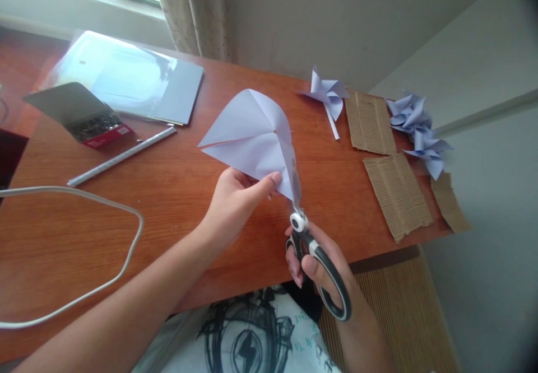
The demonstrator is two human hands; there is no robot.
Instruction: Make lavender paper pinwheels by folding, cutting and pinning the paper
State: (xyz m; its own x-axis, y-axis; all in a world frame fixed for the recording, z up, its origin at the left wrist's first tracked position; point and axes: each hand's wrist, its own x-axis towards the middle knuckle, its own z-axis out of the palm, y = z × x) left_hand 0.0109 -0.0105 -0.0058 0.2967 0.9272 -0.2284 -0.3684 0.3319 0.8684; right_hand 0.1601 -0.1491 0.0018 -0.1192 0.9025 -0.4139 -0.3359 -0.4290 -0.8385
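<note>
Scissors (pixel 299 222) sat in the right hand (pixel 339 258), fingers and thumb wrapped on the handles, blades pointing toward twelve o'clock at the five o'clock edge of a paper sheet (pixel 263 115). The sheet spread toward one o'clock from the left hand (pixel 233 202), pinched between thumb and fingers.

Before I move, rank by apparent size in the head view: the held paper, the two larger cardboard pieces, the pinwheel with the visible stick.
1. Held paper, largest, though raised nearer the camera.
2. Upper cardboard piece, lower cardboard piece: too alike to rank.
3. Pinwheel, smallest.
</note>
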